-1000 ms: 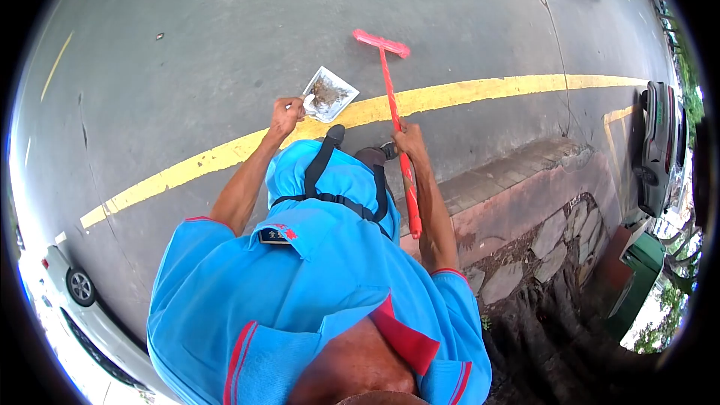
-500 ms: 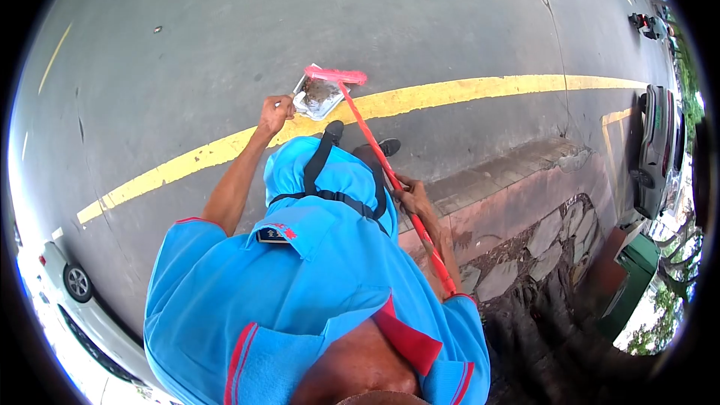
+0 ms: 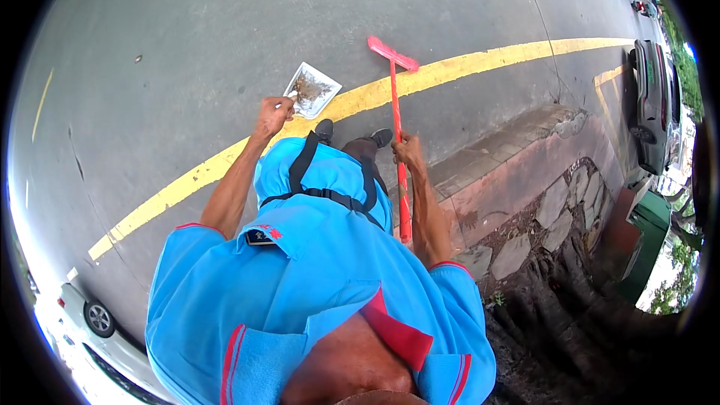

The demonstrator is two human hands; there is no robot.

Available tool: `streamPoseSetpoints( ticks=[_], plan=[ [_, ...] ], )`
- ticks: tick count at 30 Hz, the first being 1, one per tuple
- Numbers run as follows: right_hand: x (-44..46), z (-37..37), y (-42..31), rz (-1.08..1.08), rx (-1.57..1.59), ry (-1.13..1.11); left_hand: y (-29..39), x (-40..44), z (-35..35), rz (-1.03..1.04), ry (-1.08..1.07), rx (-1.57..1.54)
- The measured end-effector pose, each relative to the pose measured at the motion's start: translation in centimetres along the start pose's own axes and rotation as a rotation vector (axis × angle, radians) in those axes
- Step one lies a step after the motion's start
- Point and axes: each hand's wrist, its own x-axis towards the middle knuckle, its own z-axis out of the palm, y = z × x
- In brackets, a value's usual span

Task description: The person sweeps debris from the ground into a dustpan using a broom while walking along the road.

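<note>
My left hand [image 3: 276, 115] is closed round the handle of a white dustpan [image 3: 334, 88]. Brown debris [image 3: 308, 91] lies in the pan, beside the yellow road line. My right hand [image 3: 407, 150] grips the red stick of a broom [image 3: 397, 105]. The broom's pinkish-red head [image 3: 392, 54] is out ahead, apart from the dustpan and to its right, near the yellow line. The lower end of the stick runs back along my right forearm.
A yellow line [image 3: 480, 62] curves across the grey road. At right stand a low kerb wall with stones [image 3: 510, 255], tree roots [image 3: 540, 330], a green bin [image 3: 651, 232] and a grey car [image 3: 651, 97]. A white car [image 3: 112, 337] is at lower left.
The broom head has swung right, off the dustpan, and the stick now stands more upright in view. My right hand has moved forward. The debris in the dustpan is now uncovered.
</note>
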Motion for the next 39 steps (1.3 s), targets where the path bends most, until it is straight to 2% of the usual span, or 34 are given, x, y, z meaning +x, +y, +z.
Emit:
streamPoseSetpoints(
  ticks=[2, 5, 7, 8, 10, 13, 15, 17, 19, 21, 27, 29, 31, 33, 37, 39],
  plan=[
    [-2.1, 0.6, 0.6, -0.010, -0.015, -0.066, 0.2, 0.2, 0.6, -0.012, -0.040, 0.067],
    [-4.8, 1.6, 3.3, 0.007, -0.077, -0.045, -0.8, 1.1, 1.5, 0.048, -0.088, 0.101],
    [-7.7, 1.3, 2.9, -0.030, -0.093, -0.169, -0.7, 1.8, 2.3, 0.048, -0.139, 0.129],
    [-8.6, 1.2, 3.3, -0.024, -0.087, -0.157, -0.7, 2.1, 2.6, 0.046, -0.171, 0.165],
    [-10.3, 1.5, 3.7, 0.085, 0.259, -0.144, 0.4, 2.3, 3.1, 0.023, -0.187, 0.178],
    [-12.2, -1.0, 3.3, 0.166, 0.368, -0.214, 0.2, 3.3, 3.4, 0.006, -0.197, 0.163],
    [-12.7, -1.4, 3.5, 0.155, 0.387, -0.170, -0.1, 3.5, 3.5, -0.001, -0.200, 0.141],
    [-12.6, -2.0, 3.1, 0.161, 0.437, -0.094, 0.3, 3.5, 3.3, 0.013, -0.225, 0.254],
    [-10.6, -2.0, 4.3, 0.174, 0.391, -0.033, 1.1, 2.9, 3.6, 0.040, -0.236, 0.294],
    [-8.3, -2.4, 4.8, 0.068, 0.311, 0.103, 1.8, 2.8, 4.3, 0.074, -0.249, 0.329],
    [-4.2, -2.9, 5.0, 0.089, 0.233, 0.139, 1.0, 3.6, 6.3, 0.073, -0.373, 0.242],
    [-4.7, -2.1, 5.6, 0.106, 0.251, 0.187, 0.9, 3.5, 7.5, 0.038, -0.386, 0.229],
    [-6.1, -0.6, 6.5, 0.153, 0.176, 0.120, 1.4, 3.3, 8.8, 0.049, -0.416, 0.262],
    [-8.0, 1.0, 7.9, 0.008, 0.076, 0.147, 0.9, 3.3, 9.5, 0.035, -0.394, 0.253],
    [-12.3, 1.6, 7.6, -0.096, 0.159, 0.089, 1.3, 3.9, 10.9, 0.003, -0.431, 0.185],
    [-14.6, -0.2, 5.1, 0.222, 0.428, -0.051, 1.5, 4.4, 11.7, 0.044, -0.458, 0.172]
  ],
)
